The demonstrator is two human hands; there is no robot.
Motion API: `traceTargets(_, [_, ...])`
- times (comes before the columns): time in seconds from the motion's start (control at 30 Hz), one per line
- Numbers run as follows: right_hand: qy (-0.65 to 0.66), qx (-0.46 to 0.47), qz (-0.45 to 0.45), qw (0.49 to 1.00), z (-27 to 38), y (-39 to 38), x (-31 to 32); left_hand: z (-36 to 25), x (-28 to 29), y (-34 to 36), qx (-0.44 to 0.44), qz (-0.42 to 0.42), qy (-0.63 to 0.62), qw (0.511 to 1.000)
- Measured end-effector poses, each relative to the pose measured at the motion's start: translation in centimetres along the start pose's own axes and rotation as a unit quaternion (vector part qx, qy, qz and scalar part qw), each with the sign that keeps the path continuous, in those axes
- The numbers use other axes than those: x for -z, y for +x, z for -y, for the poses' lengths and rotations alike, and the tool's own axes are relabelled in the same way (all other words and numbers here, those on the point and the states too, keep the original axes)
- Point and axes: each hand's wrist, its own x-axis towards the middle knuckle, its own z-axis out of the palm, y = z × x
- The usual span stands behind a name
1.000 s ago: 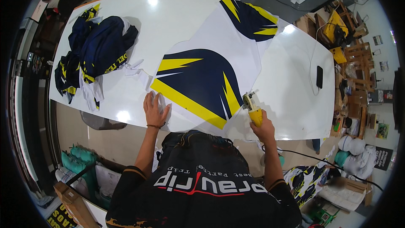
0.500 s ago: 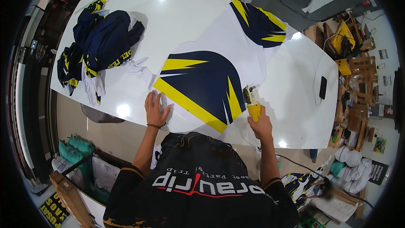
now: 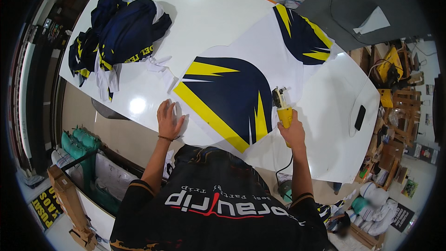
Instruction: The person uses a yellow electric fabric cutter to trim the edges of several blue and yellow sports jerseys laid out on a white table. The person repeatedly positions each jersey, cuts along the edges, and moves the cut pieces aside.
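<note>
A white printed fabric panel (image 3: 292,81) with navy and yellow shapes (image 3: 227,102) lies spread across the white table. My right hand (image 3: 291,130) grips a yellow electric cutter (image 3: 284,117), whose metal head rests beside the curved right edge of the large navy shape, on the white part. A black cord hangs from its handle. My left hand (image 3: 169,120) lies with fingers apart on the table (image 3: 116,107) at the panel's lower left corner, left of the long yellow band.
A crumpled heap of navy and yellow garments (image 3: 123,32) covers the table's left end. A black phone (image 3: 359,117) with a white cable lies at the right. A grey surface (image 3: 339,0) adjoins the far right. Teal sacks (image 3: 79,146) lie below the table's left, wooden pieces (image 3: 395,111) beyond its right.
My right hand has carried the cutter forward, away from me, along the curved navy edge. My left hand stays near the corner. The view has shifted slightly.
</note>
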Motion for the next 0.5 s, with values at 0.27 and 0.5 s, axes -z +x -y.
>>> traceTargets(0.27, [-0.041, 0.036, 0.026, 0.998, 1.0, 4.5, 2.2, 3.4, 1.8, -5.2, 0.184, -0.124, 0.017, 0.975])
traceTargets(0.5, [-0.08, 0.092, 0.056, 0.991, 2.3, 8.8, 4.2, 7.7, 3.5, -12.4, 0.347, -0.181, 0.082, 0.917])
